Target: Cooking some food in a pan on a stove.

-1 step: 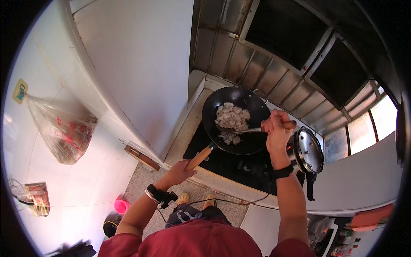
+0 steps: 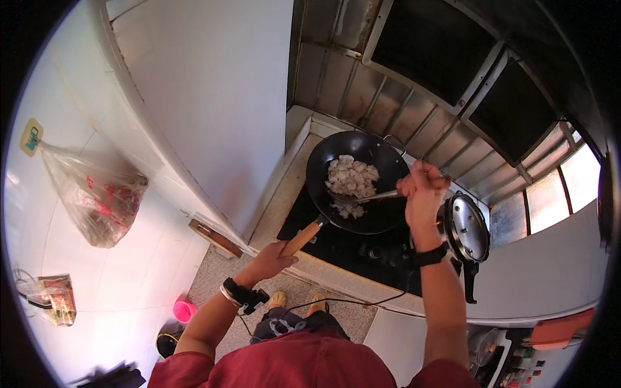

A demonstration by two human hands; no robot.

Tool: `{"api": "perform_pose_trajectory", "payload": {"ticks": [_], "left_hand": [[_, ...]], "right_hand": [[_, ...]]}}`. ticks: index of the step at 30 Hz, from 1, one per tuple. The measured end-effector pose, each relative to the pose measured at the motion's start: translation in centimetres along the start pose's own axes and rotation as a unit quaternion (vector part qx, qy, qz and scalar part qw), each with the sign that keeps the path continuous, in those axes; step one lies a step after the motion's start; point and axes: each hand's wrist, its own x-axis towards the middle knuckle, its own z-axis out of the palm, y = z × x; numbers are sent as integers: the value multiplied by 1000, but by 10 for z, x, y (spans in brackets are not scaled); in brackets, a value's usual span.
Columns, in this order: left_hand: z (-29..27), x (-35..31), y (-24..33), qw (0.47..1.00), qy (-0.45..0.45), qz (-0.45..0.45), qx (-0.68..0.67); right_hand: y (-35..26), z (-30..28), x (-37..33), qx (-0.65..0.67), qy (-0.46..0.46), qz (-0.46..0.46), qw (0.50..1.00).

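Observation:
A black wok point(image 2: 388, 152) stands on the dark stove top, holding clumps of what looks like cooked white rice point(image 2: 351, 176). My left hand point(image 2: 272, 258) is wrapped round its wooden handle point(image 2: 301, 239), near the handle's end. Over the wok's right rim, my right hand point(image 2: 422, 186) is closed on a metal spatula point(image 2: 380, 195). The spatula's blade sits in the lower part of the rice, toward the left, and its grip is mostly hidden by my fingers.
A lidded pressure cooker point(image 2: 468, 229) stands close to the right of the wok, its black handle pointing toward me. A white panel point(image 2: 207, 97) rises at the left. Range hood panels point(image 2: 433, 48) hang above. A cable point(image 2: 356, 302) crosses in front of me.
My right hand has turned and shifted slightly to the right, so the spatula's wooden grip shows less. My left hand and the wok stay nearly the same.

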Motion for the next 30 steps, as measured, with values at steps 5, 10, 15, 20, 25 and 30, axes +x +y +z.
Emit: {"api": "perform_pose_trajectory", "payload": {"ticks": [5, 10, 15, 20, 25, 30], "left_hand": [[-1, -4, -7, 1000, 20, 17, 11], [0, -3, -4, 999, 24, 28, 7], [-2, -4, -3, 999, 23, 19, 42], [0, -4, -6, 999, 21, 18, 25], [-1, -4, -8, 1000, 18, 15, 16], [-1, -6, -4, 999, 30, 16, 33]], "right_hand": [[-24, 12, 25, 70, -39, -52, 995], [30, 2, 27, -12, 3, -71, 997], [-12, 6, 53, 11, 0, -41, 999], [10, 6, 48, -27, 47, -68, 996], [10, 4, 57, -17, 12, -59, 998], [-6, 14, 56, -20, 24, -74, 997]]}}
